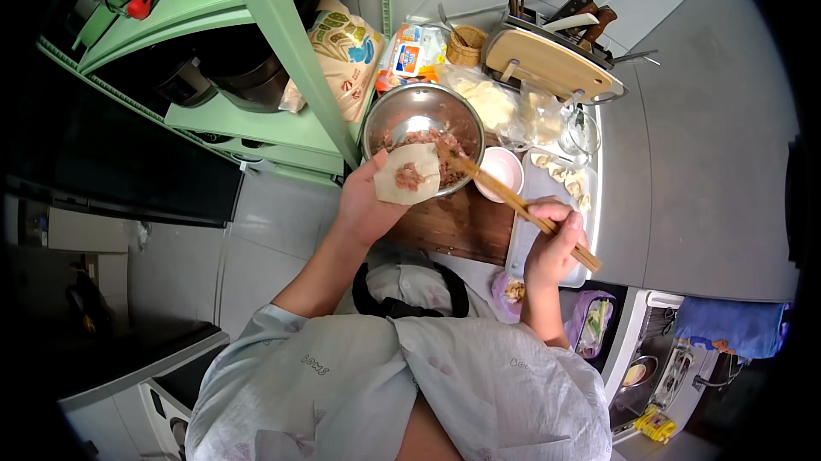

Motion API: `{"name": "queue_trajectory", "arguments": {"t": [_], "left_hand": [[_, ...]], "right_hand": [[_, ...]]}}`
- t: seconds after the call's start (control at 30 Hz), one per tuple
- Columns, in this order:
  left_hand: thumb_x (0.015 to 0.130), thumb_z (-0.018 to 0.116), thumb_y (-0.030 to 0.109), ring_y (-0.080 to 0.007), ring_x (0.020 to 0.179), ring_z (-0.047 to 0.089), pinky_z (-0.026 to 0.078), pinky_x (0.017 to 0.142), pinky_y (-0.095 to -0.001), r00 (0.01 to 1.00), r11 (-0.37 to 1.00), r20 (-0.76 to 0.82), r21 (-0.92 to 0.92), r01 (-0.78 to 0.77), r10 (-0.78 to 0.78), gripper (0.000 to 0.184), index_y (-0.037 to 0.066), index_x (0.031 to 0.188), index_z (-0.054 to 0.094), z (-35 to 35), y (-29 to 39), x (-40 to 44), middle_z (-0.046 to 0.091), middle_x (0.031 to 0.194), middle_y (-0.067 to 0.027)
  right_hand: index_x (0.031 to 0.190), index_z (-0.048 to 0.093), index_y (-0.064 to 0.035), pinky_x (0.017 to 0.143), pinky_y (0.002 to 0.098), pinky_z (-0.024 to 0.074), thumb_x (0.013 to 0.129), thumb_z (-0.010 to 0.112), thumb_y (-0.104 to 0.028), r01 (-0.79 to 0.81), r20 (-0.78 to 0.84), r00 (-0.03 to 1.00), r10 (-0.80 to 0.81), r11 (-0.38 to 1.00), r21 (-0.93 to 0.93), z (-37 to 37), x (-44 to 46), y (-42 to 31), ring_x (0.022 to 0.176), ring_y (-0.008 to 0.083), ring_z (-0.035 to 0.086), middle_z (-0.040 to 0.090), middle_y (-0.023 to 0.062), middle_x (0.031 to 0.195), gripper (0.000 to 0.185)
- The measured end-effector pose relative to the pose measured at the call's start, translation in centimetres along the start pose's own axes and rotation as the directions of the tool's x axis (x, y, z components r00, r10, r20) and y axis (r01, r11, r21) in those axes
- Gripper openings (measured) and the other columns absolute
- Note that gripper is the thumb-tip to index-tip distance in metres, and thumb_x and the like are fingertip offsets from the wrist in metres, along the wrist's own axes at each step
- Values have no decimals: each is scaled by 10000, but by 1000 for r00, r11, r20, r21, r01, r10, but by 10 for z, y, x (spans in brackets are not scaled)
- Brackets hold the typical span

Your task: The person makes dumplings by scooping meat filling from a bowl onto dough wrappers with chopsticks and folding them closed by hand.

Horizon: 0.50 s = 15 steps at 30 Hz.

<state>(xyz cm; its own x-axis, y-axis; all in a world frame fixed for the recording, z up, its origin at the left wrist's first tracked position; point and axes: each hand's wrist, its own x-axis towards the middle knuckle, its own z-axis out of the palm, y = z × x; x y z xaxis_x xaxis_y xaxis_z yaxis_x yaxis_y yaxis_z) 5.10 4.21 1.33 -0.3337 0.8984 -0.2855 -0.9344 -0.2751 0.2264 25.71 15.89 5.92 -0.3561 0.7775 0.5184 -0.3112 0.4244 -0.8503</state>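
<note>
On my left hand (363, 200) lies a pale dumpling wrapper (395, 196), held at its edge by the fingers, with a small lump of minced meat (410, 176) on its middle. My right hand (554, 243) grips a pair of wooden chopsticks (505, 194), whose tips reach over the steel bowl (395, 100). Pinkish minced meat filling (432, 140) sits in that bowl, partly covered by the wrapper. Just right of the steel bowl stands a small white bowl (511, 172). Several folded dumplings (560, 173) rest along the far side of a tray (532, 243) near my right hand.
A dark wooden board (457, 226) lies below the bowls. Behind stand plastic bags of dough wrappers (479, 97), a glass bowl (583, 134) and a rack with a cutting board (547, 59) and knives. Green shelving (295, 42) rises at the left beside a large printed sack (342, 50).
</note>
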Motion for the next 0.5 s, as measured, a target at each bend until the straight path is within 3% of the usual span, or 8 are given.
{"name": "queue_trajectory", "arguments": {"t": [0.1,0.17,0.23,0.3,0.4,0.43,0.47,0.5], "left_hand": [[1019,271,249,-293,1232,478,353,1068,-450,999,998,-40,58,-16,18,435,-28,1330,395,-9,2,0,494,1320,-170],[1017,283,261,-289,1227,484,359,1060,-448,999,997,-19,69,32,-31,439,-27,1327,399,-14,4,-1,498,1317,-166],[1013,291,268,-288,1221,490,366,1052,-448,998,994,-32,85,64,-62,445,-27,1327,402,-14,5,-3,503,1313,-164],[1006,295,268,-290,1215,497,373,1044,-449,994,990,-75,104,92,-84,452,-30,1328,403,-9,5,-6,509,1308,-164],[996,287,268,-298,1210,503,379,1038,-455,985,988,92,69,140,-146,470,-30,1342,398,-11,8,-12,509,1313,-168],[993,286,265,-301,1212,501,377,1040,-458,980,984,99,71,165,-171,474,-30,1348,394,-12,10,-14,506,1318,-170],[989,285,262,-304,1214,499,375,1042,-462,975,980,106,72,188,-194,479,-30,1353,390,-13,12,-18,503,1322,-171],[986,283,258,-307,1216,497,373,1043,-466,970,976,113,73,207,-214,483,-30,1359,386,-14,13,-20,499,1327,-173]], "right_hand": [[782,606,37,675,334,488,986,395,-169,7,83,996,31,908,-419,9,3,22,697,228,618,648,150,777,358],[800,598,24,661,347,495,940,493,-103,-151,169,949,266,855,-497,25,0,47,699,264,631,642,157,788,216],[827,603,15,659,373,495,880,578,-67,103,317,946,72,858,-503,36,-12,94,704,319,613,628,167,776,101],[844,605,4,636,409,482,836,622,-56,205,406,912,57,795,-571,48,-17,106,686,355,581,607,173,739,63],[984,608,-21,743,417,450,762,702,-100,284,482,874,63,738,-613,45,-21,106,833,315,562,615,129,828,254],[1030,603,-23,774,418,443,747,717,-111,306,504,860,79,712,-633,42,-20,98,879,310,557,621,122,870,317],[1148,557,-29,859,420,413,694,765,-160,287,522,841,140,704,-650,33,-18,94,990,315,514,607,121,1015,516],[1161,547,-27,875,419,414,689,771,-172,273,501,849,165,676,-685,23,-14,88,1015,327,509,602,125,1047,542]]}}
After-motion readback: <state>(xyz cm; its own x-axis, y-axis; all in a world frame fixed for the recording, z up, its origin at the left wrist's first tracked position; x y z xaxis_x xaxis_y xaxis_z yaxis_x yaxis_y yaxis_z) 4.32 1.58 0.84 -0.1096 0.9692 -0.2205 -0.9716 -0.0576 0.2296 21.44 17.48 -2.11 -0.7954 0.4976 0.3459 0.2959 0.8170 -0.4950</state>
